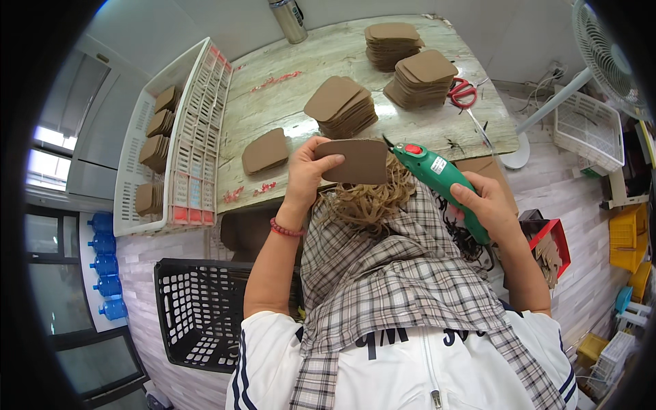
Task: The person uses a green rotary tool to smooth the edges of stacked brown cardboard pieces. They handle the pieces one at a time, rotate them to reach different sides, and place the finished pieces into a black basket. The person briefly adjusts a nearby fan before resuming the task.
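My left hand (309, 171) grips a brown rounded-rectangle leather-like piece (355, 161) by its left edge, held above my lap. My right hand (482, 203) is wrapped around a green powered hand cutter (437, 174) with a red button, its dark tip touching the piece's upper right corner. A heap of thin tan trimmings (369, 201) lies on the checked cloth (383, 273) over my lap. On the stone table (301, 102) beyond, three stacks of the same brown pieces (342, 106) (422, 78) (393, 44) stand, with a short pile (265, 151) to the left.
Red-handled scissors (463, 92) lie by the right stack. A white crate (164, 137) with brown pieces leans at the table's left. A black basket (198, 311) sits lower left, a red bin (550, 242) right. A fan (605, 51) and metal bottle (290, 20) stand behind.
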The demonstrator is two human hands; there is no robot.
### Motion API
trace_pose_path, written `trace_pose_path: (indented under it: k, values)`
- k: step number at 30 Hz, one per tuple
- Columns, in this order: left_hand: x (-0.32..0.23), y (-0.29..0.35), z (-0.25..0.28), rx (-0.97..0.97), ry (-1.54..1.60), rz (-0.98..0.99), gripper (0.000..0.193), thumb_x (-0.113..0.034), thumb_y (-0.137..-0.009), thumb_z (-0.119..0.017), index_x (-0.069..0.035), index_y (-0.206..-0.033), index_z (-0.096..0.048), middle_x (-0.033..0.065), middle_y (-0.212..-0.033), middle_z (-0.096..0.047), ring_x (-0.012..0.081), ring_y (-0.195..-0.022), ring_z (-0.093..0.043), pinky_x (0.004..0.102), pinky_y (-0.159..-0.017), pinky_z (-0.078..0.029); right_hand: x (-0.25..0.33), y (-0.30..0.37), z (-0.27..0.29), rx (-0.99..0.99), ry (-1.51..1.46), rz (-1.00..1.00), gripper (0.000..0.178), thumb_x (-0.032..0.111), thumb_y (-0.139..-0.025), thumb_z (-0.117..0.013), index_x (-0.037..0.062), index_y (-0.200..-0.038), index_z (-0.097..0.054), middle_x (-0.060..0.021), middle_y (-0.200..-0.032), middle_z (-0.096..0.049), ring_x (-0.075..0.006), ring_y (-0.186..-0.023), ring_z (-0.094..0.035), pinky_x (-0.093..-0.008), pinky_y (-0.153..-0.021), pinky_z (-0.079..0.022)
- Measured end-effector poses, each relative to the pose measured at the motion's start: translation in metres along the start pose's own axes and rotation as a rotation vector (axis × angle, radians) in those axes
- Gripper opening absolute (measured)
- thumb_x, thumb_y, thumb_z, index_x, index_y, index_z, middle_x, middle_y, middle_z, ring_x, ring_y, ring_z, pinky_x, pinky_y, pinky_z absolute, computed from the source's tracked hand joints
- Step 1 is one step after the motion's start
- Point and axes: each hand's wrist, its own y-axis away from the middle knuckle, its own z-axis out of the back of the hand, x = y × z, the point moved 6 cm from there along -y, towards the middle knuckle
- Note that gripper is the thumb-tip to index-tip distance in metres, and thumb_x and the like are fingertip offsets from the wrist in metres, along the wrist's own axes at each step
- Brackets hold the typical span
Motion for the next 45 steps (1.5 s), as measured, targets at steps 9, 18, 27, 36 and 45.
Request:
trace_pose_path:
  k: [9,18,27,36,45]
  values:
    - [-0.006,-0.004,0.005,0.027,-0.009,0.041,0.015,0.001,-0.077,-0.069,-0.002,-0.091,-0.064,0.0036,-0.085,-0.067,0.01,-0.075,-0.062,0.0232,-0.069,-0.05,-0.001,-0.001,-0.003,0.096,0.066,-0.028,0.031,0.028,-0.09,-0.061,-0.0007,-0.101,-0.059,-0.0019,-0.073,-0.057,-0.0064,-0.063,-0.054,-0.0209,-0.054,-0.044]
    - [-0.001,-0.001,-0.019,0.197,-0.045,0.19,0.015,0.002,-0.075,-0.07,-0.001,-0.088,-0.064,0.0028,-0.081,-0.066,0.0093,-0.072,-0.062,0.0225,-0.067,-0.05,0.001,-0.006,-0.009,0.123,0.146,-0.048,0.033,0.028,-0.088,-0.063,-0.0014,-0.102,-0.059,-0.0018,-0.072,-0.057,-0.007,-0.061,-0.053,-0.0214,-0.055,-0.044]
    - [0.005,-0.001,-0.04,0.383,-0.158,0.318,0.022,0.003,-0.072,-0.071,-0.003,-0.092,-0.063,0.002,-0.087,-0.066,0.0084,-0.078,-0.06,0.0215,-0.073,-0.048,0.009,-0.019,-0.022,0.144,0.177,-0.011,0.035,0.03,-0.086,-0.065,-0.0027,-0.099,-0.061,-0.0014,-0.068,-0.056,-0.0073,-0.059,-0.052,-0.0224,-0.053,-0.043]
    - [0.018,0.008,0.035,-0.162,0.483,0.084,0.025,-0.003,-0.084,-0.066,-0.002,-0.108,-0.059,0.0085,-0.104,-0.066,0.0194,-0.095,-0.063,0.0348,-0.09,-0.051,-0.01,-0.032,-0.006,-0.067,0.047,0.041,0.032,0.026,-0.09,-0.061,-0.0019,-0.104,-0.06,-0.0012,-0.072,-0.057,-0.0064,-0.06,-0.052,-0.0211,-0.055,-0.044]
    - [0.033,0.018,0.035,-0.353,0.78,-0.023,0.018,-0.005,-0.084,-0.066,-0.006,-0.101,-0.061,0.0066,-0.105,-0.066,0.0188,-0.098,-0.062,0.0342,-0.09,-0.051,-0.014,-0.024,-0.032,0.037,-0.016,0.042,0.032,0.028,-0.089,-0.064,-0.0025,-0.097,-0.062,-0.0011,-0.073,-0.056,-0.006,-0.061,-0.052,-0.0218,-0.056,-0.044]
